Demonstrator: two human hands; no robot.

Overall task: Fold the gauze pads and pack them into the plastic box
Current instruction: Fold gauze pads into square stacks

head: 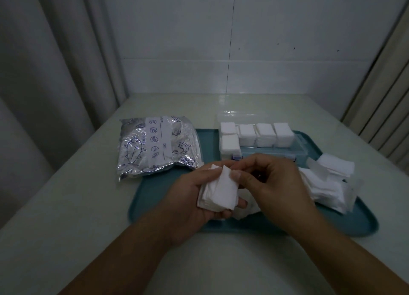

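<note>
My left hand (190,197) lies palm up over the teal tray (155,197) and holds a small stack of white gauze pads (221,192). My right hand (272,184) pinches the top pad's upper edge between thumb and forefinger. Behind the hands stands the clear plastic box (301,147), its lid open toward the wall, with several stacks of folded gauze (264,134) inside. A loose pile of unfolded gauze pads (327,184) lies on the tray's right side.
A silver zip bag printed with sea animals (155,144) lies left of the tray, overlapping its corner. The tray sits on a pale table (66,206) against a tiled wall. A curtain (44,73) hangs at the left.
</note>
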